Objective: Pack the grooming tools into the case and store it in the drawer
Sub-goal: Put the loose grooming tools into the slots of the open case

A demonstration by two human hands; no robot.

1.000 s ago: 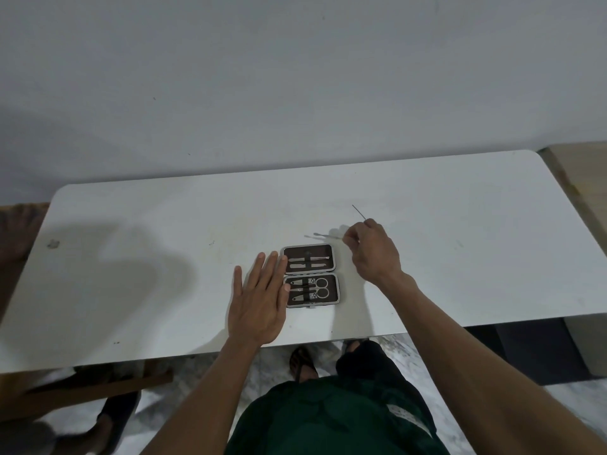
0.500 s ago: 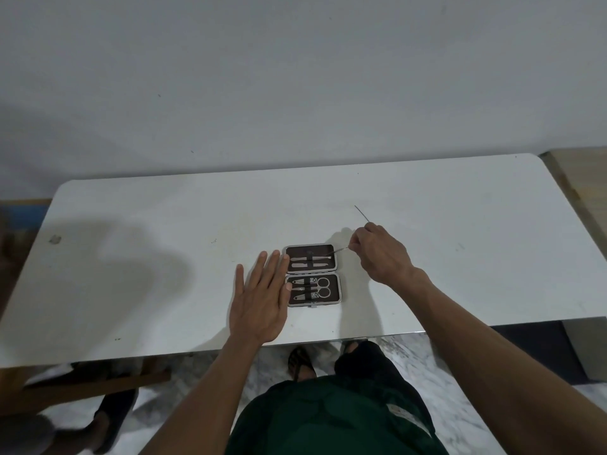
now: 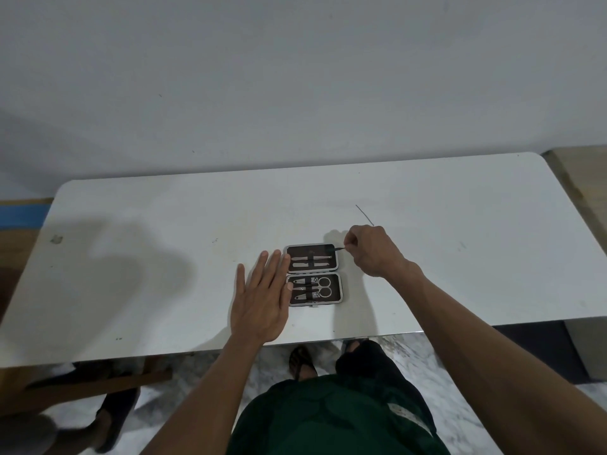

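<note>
While the right hand (image 3: 371, 249) pinches a thin metal tool (image 3: 338, 248) between thumb and fingers (image 3: 348, 240), the tool's tip reaches over the right edge of the upper half of the open case (image 3: 313, 274). That hand is clenched on the tool, knuckles raised above the bench (image 3: 164, 257). The left hand (image 3: 261, 297) lies flat and released, palm down, its fingers (image 3: 275, 267) spread and touching the left edge of the case; it grips nothing. The case lies open near the front middle of the bench, both dark-lined halves facing up. The upper half holds slim silver tools under a central strap, with its top slot bare where the held tool points. The lower half holds scissors (image 3: 320, 287) and further small tools, their kind too small to tell. A thin dark wire-like item (image 3: 364, 215) lies on the bench just behind the right hand, apart from the case. Beyond the bench stands a plain pale wall (image 3: 295, 77).
</note>
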